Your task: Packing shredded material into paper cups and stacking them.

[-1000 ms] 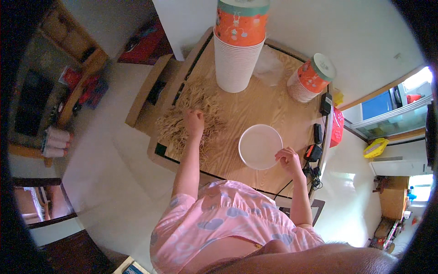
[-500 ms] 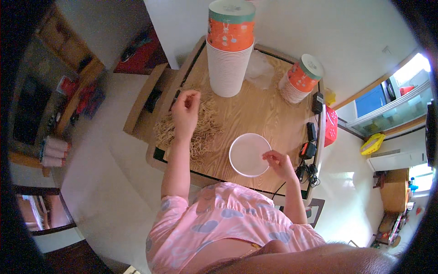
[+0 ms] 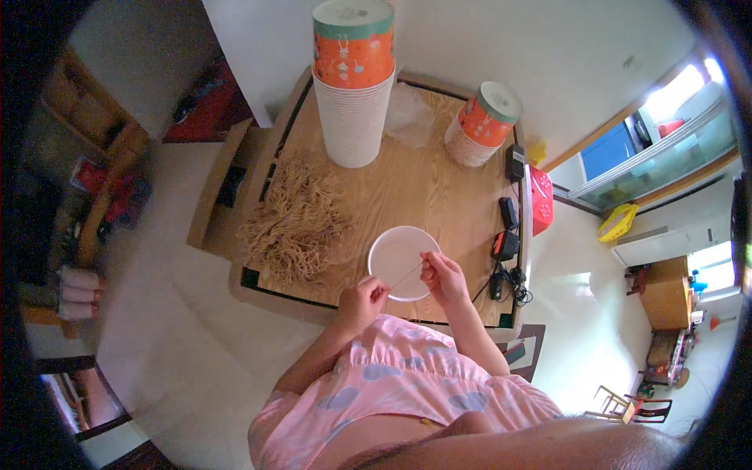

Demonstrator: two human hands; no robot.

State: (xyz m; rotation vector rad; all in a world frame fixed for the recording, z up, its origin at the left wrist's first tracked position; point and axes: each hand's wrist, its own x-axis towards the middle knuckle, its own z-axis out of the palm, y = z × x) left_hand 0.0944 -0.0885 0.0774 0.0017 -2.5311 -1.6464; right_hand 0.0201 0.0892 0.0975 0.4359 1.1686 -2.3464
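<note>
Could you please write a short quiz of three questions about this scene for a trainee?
1. True or false: both hands pinch one thin strand over the white bowl.
2. Where does the pile of tan strands lie from the bowl: the person's left or right?
3. How many stacks of cups with orange bands stand on the wooden table?

Key:
1. True: left hand and right hand hold the strand.
2. Left.
3. Two: tall stack, short stack.

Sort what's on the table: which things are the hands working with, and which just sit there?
In use:
left hand and right hand, pinching a thin strand between them
white paper cup, beneath the strand
pile of tan strands

Lying about:
tall cup stack
shorter cup stack
black chargers and cables
clear plastic bag
</note>
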